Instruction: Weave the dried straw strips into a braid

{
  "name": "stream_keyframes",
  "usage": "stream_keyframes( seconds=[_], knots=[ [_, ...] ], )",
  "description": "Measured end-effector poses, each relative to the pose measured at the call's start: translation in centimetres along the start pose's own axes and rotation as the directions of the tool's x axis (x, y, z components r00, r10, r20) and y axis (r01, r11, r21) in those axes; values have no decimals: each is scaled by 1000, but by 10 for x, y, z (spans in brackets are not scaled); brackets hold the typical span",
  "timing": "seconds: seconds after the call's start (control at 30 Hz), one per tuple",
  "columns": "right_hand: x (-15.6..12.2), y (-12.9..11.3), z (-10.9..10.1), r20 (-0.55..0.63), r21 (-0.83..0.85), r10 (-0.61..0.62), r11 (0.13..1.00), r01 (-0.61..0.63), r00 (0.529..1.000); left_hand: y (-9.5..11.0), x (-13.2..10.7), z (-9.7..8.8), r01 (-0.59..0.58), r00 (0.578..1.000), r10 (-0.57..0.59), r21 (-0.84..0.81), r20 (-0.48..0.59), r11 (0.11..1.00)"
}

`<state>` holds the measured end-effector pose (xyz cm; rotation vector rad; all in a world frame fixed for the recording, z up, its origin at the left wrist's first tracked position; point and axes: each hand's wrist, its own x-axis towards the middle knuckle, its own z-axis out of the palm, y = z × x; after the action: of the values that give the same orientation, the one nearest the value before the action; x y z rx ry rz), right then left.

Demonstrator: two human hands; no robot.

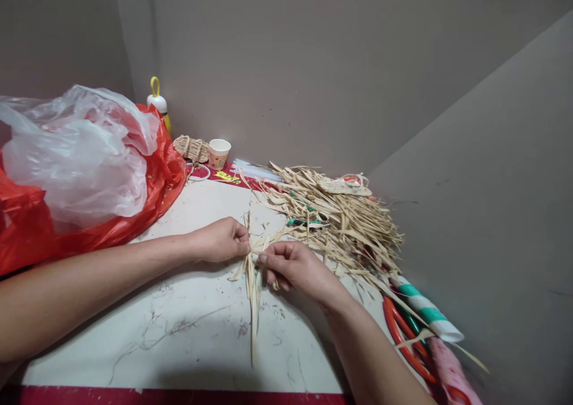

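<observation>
My left hand [221, 240] and my right hand [295, 266] meet over the white tabletop [188, 327], both pinched on a small bundle of pale dried straw strips [253, 286]. The strips cross between my fingertips and their long ends trail toward the near edge. A big loose pile of the same straw [340, 220] lies just beyond my right hand, with a green-handled tool [304, 221] partly buried in it.
A red plastic bag with clear plastic on top [80, 172] fills the left side. At the back stand a paper cup [219, 152], a small woven piece [191, 148] and a white-and-yellow bottle [157, 102]. Red rings [403, 333] and a green-striped roll [427, 311] lie at right, by the grey wall.
</observation>
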<state>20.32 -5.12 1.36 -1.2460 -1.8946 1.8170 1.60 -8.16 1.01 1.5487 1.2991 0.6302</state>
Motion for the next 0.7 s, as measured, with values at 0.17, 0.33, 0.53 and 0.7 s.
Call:
stream_keyframes(
  seconds=[0.17, 0.33, 0.53, 0.7],
  knots=[
    [-2, -3, 3, 16, 74, -3, 997, 2, 1000, -1, 0, 2, -3, 1000, 3, -41, -4, 999],
    [-5, -5, 24, 8, 232, -14, 973, 11, 1000, -2, 2, 4, 125, 992, -118, -199, 45, 972],
    [-9, -1, 46, -140, -20, -29, 999, 27, 990, 3, 1, 4, 181, 983, -154, -368, 104, 912],
    [-13, 3, 49, -234, -457, -259, 880, 129, 937, 9, -3, 7, 164, 986, -159, -389, 44, 906]
  ],
)
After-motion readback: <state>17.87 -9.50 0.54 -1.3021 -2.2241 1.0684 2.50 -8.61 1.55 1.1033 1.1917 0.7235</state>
